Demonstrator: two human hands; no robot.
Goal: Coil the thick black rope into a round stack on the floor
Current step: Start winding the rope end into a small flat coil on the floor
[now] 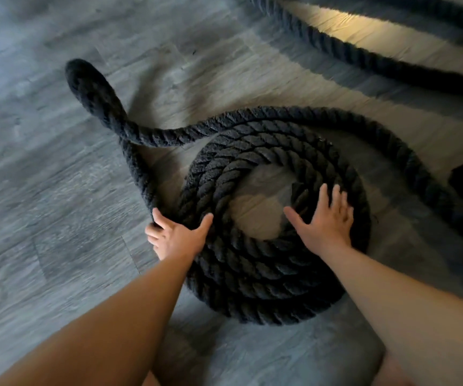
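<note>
So the left hand (pixel 175 238) is curled around the loose run of the thick black twisted rope (pixel 255 277), which loops away up-left of it. The coil sits between both hands on the grey wood-plank floor (pixel 44 190). Right hand (pixel 325 218) lies spread flat on the coil's inner edge, so the left one's clearly nearer for feeding the next wrap.

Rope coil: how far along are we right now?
Done: several rounds of the coil lie stacked on the floor. In hand: the left hand grips the incoming strand at the coil's edge; the right hand lies flat on top. Left: the loose loop and the long rope beyond.
</note>
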